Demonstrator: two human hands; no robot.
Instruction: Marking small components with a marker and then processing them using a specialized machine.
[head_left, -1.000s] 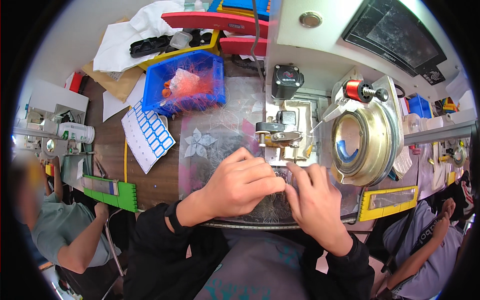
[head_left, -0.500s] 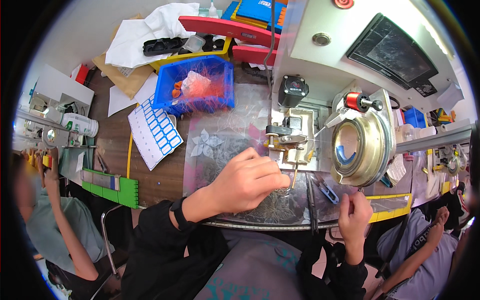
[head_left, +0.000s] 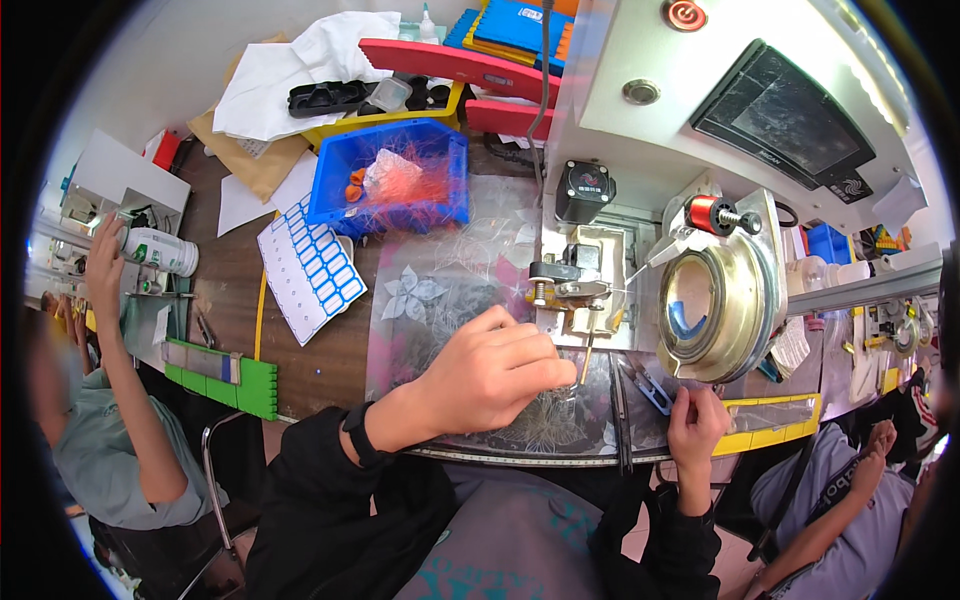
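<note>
My left hand (head_left: 492, 382) is closed in a pinch beside a thin brass-coloured rod (head_left: 587, 362) that sticks out toward me from the small clamp mechanism (head_left: 572, 285) of a machine. Whatever its fingertips hold is too fine to make out. My right hand (head_left: 697, 428), also pinched shut, sits just below the round metal wheel (head_left: 688, 345); its grip hides anything inside. Close to the right fingers lies a pair of blue-handled thread snips (head_left: 653, 392). Loose hair-thin strands (head_left: 545, 422) are scattered on the mat under my left hand.
A blue bin (head_left: 335, 205) with reddish fine strands stands at the back left, by a sheet of blue-framed labels (head_left: 318, 265). The white machine with a dark screen (head_left: 785, 115) rises at the right. Green (head_left: 255, 385) and yellow (head_left: 770, 438) trays lie along the front edge. People sit on both sides.
My right hand has shifted left, closer under the wheel. My left hand has barely moved. The person at the left has raised a hand toward a white bottle.
</note>
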